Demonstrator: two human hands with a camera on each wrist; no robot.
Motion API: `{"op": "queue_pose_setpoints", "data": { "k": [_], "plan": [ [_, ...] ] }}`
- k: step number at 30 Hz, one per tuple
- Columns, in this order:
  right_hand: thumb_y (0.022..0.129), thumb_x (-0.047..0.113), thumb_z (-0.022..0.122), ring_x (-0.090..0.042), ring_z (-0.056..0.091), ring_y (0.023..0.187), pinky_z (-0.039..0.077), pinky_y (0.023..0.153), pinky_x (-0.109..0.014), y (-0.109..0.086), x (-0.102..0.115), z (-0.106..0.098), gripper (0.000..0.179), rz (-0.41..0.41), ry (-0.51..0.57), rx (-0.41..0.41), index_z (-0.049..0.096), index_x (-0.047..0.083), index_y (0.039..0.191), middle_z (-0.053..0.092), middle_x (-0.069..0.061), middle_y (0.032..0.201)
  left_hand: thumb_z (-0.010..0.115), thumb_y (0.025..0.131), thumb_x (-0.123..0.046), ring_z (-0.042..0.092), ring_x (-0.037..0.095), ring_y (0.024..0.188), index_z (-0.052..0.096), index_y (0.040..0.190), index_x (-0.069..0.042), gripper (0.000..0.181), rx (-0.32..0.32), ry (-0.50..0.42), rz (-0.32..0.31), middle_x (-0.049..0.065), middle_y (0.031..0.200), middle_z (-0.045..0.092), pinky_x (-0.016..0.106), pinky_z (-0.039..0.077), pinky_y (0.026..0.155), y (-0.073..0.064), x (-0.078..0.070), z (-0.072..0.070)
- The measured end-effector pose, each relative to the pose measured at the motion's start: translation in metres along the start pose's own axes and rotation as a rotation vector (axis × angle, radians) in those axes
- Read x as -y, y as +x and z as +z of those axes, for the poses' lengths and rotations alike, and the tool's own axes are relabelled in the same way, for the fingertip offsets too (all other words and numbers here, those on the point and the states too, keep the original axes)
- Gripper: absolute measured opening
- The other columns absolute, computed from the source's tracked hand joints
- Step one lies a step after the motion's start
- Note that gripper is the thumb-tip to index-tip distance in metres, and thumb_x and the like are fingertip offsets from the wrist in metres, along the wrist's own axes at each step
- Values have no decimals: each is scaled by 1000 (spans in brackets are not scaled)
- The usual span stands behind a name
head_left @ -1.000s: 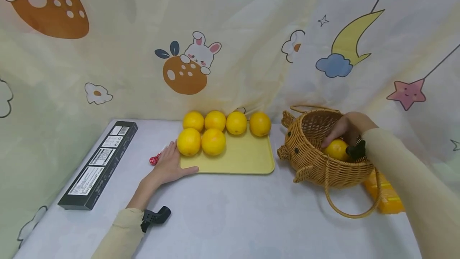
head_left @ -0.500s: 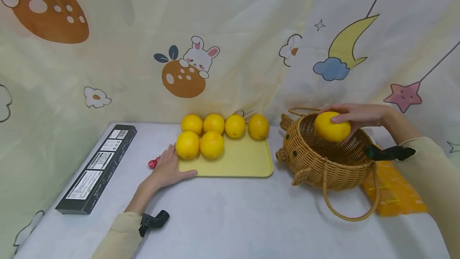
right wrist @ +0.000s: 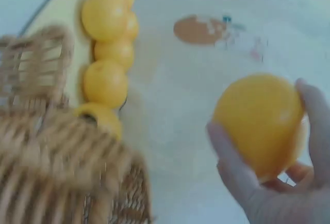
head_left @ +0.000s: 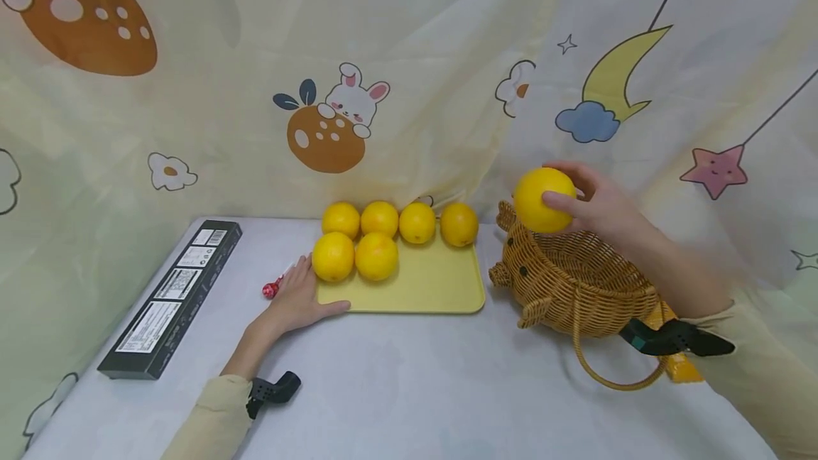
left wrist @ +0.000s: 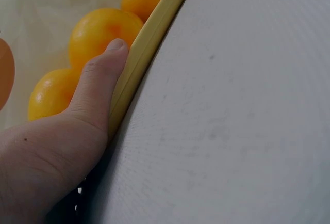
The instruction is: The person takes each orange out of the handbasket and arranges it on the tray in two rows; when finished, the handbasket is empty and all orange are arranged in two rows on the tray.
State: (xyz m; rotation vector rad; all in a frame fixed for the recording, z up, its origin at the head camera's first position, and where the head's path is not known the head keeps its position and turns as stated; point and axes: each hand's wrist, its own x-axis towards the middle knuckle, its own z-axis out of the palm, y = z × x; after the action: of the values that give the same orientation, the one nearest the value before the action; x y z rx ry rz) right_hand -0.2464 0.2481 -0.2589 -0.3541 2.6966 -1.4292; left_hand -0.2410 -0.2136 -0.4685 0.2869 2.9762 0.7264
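My right hand (head_left: 594,204) grips an orange (head_left: 544,199) between thumb and fingers, up above the animal-faced wicker basket (head_left: 556,297). The right wrist view shows this orange (right wrist: 260,123) held clear of the basket's rim. On the left, my left hand (head_left: 299,298) rests at the near left corner of the yellow tray (head_left: 434,282). Its fingers lie straight along the tray's side, and in the left wrist view the thumb (left wrist: 98,82) lies over the tray's front edge. Several oranges (head_left: 377,256) sit in two rows on the tray's back and left part.
A long black box (head_left: 172,297) with white labels lies at the table's left side. Beside my left hand is a red-wrapped lollipop (head_left: 271,289). An orange packet (head_left: 684,368) shows partly behind the basket. A printed curtain (head_left: 434,91) hangs along the back.
My right hand has lifted the orange up out of the basket and moved left with it, over the basket's face side. The left hand has stayed at the tray's corner.
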Motion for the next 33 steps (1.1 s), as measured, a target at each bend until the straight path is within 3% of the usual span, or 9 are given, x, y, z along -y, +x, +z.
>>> {"op": "queue_pose_setpoints", "data": {
  "k": [2, 5, 13, 21, 27, 33],
  "plan": [
    [93, 35, 63, -25, 55, 117, 55, 78, -21, -3, 8, 14, 61, -39, -66, -32, 35, 24, 146, 42, -1, 142, 64, 74, -72, 4, 44, 149, 10, 155, 0, 121, 1, 2, 2, 24, 162, 7, 60, 3, 121, 0, 0, -1],
    [90, 35, 68, -32, 52, 124, 53, 80, -24, -3, 15, 37, 65, -78, -71, -46, 37, 24, 146, 42, -4, 145, 64, 74, -72, 4, 44, 149, 10, 155, 1, 121, -1, 4, 6, 25, 162, 7, 60, 3, 121, 1, 1, -2],
    [88, 38, 69, -34, 52, 126, 57, 81, -34, 16, 16, 91, 68, -69, 82, 41, 37, 24, 146, 42, -5, 145, 64, 74, -71, 4, 44, 150, 10, 155, 0, 120, -6, 6, 9, 24, 162, 8, 60, 4, 121, 2, 2, -3],
    [85, 35, 74, -34, 55, 121, 57, 83, -35, 29, 16, 136, 68, -22, 170, 21, 40, 29, 144, 35, -4, 151, 65, 74, -72, 5, 43, 150, 11, 155, -2, 120, -15, -15, 12, 23, 162, 8, 60, 4, 121, 2, 1, -1],
    [84, 35, 74, -33, 54, 117, 58, 81, -35, 43, 5, 165, 69, 3, 200, 0, 41, 29, 145, 35, -6, 151, 65, 73, -73, 5, 43, 150, 11, 155, -3, 120, -21, -22, 16, 22, 163, 8, 60, 4, 122, 3, 3, 0],
    [85, 36, 74, -33, 51, 123, 54, 90, -40, 56, -17, 186, 73, 40, 166, -20, 38, 24, 148, 35, -9, 153, 65, 74, -72, 5, 43, 150, 11, 155, -3, 120, -16, -19, 15, 22, 163, 8, 60, 4, 122, 1, 3, 1]
  ]
}}
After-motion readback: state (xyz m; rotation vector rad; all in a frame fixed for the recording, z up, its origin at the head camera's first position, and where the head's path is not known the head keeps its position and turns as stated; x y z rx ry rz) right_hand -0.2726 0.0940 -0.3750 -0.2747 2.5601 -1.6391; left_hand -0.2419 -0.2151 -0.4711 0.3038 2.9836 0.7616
